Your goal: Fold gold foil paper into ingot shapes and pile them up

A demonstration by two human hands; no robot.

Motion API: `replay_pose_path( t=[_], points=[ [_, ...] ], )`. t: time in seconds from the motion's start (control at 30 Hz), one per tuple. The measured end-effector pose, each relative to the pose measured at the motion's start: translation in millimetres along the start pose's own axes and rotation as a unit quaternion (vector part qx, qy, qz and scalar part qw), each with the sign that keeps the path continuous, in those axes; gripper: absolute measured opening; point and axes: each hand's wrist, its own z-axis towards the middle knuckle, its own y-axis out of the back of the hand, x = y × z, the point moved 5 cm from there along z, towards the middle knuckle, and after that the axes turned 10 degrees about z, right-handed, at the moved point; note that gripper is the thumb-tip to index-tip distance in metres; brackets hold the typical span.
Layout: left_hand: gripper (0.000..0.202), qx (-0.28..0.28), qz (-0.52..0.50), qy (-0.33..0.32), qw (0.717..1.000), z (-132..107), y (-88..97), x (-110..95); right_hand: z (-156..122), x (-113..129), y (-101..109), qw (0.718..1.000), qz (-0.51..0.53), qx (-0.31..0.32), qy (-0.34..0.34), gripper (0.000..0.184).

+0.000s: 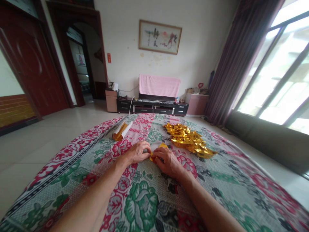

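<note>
Between my two hands, low over the flowered cloth (142, 199), is a small piece of gold foil paper (163, 145), partly covered by my fingers. My left hand (138, 152) has its fingers closed on the near left edge of the paper. On the other side my right hand (166, 159) pinches it too, fingertips close to those of the left. To the right lies a pile of folded gold foil pieces (189, 140) with pointed ends. A curled stack of gold and white paper sheets (122, 130) rests at the left, apart from my hands.
Beyond the cloth-covered surface stands a low black cabinet (154, 108) with a pink cloth (159, 85) draped over something on it. A purple curtain (238, 61) hangs by the window at the right. Red-brown doors (31, 54) and tiled floor (91, 116) are at the left.
</note>
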Motion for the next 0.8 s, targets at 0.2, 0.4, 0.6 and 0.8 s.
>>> replay_pose_path(
  t=[0.2,0.4,0.6,0.8],
  points=[
    [0.01,0.009,-0.015,0.001,1.0,-1.3,-1.1,2.0,-0.2,0.2,0.3,1.0,0.005,0.001,-0.001,0.019],
    [0.009,0.02,-0.01,0.01,1.0,-0.6,-0.1,0.1,-0.9,-2.0,-1.2,1.0,0.002,-0.006,-0.003,0.019],
    [0.008,0.005,-0.015,0.002,1.0,-1.0,-2.3,1.8,-0.5,-0.4,-0.3,1.0,-0.005,-0.009,-0.003,0.018],
    [0.015,0.019,-0.015,0.016,1.0,-1.7,-2.5,4.3,-3.7,-7.8,5.4,0.998,0.052,0.022,0.024,0.025]
  ],
)
